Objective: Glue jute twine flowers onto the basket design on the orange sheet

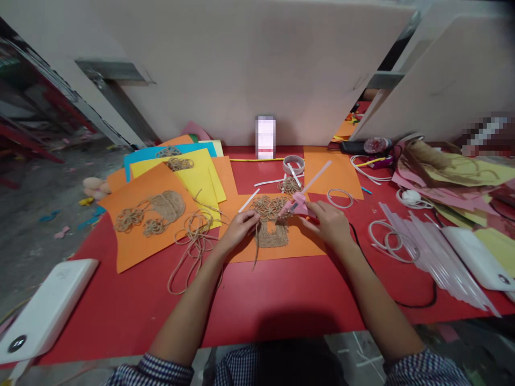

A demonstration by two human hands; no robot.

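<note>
My right hand grips a small pink glue gun, with a clear glue stick standing up out of its back. Its nozzle points left, at the looped jute flowers at the top of a jute twine piece on an orange sheet. The fingers of my left hand are pinched on a jute strand at the left edge of this piece; its end hangs down. Loose jute twine lies in tangled loops left of my left forearm.
At left, a finished-looking jute piece rests on another orange sheet, beside yellow sheets. Glue sticks and stacked paper lie at right. A tape roll and a phone are at the back. A white power bank sits front left.
</note>
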